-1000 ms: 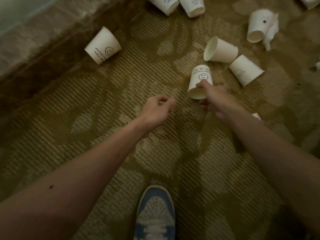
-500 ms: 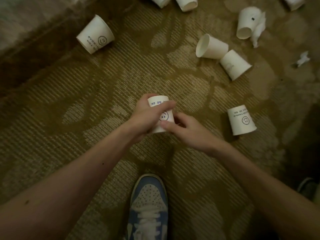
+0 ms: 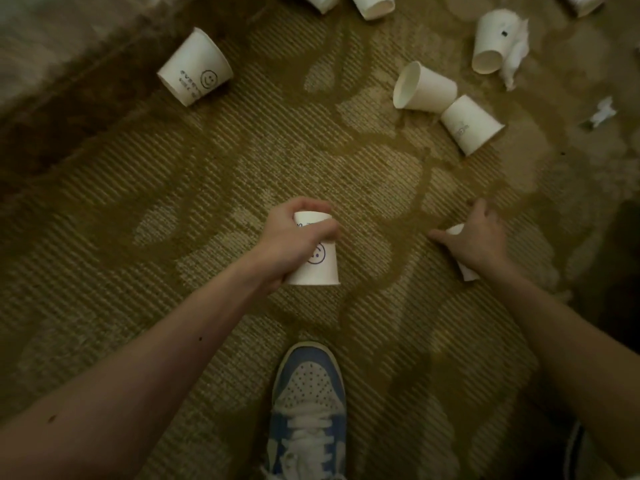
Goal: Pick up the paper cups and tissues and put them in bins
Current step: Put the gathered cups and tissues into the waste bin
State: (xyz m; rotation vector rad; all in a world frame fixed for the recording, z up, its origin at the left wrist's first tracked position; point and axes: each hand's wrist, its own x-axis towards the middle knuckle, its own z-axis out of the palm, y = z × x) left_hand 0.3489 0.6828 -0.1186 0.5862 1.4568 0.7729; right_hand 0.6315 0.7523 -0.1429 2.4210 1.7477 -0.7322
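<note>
Cup [image 3: 318,270] held in left hand's [image 3: 291,237] closed grip, so right hand [image 3: 479,233] at 3 o'clock is free over second cup [image 3: 468,273]; I cannot tell its grip.

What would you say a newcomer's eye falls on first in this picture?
In the centre the left hand grips a smiley-face paper cup, just above a blue and white sneaker. To its right the right hand covers a second cup on the carpet. Further white cups lie tipped along the top, one beside a crumpled tissue at the upper right.
</note>
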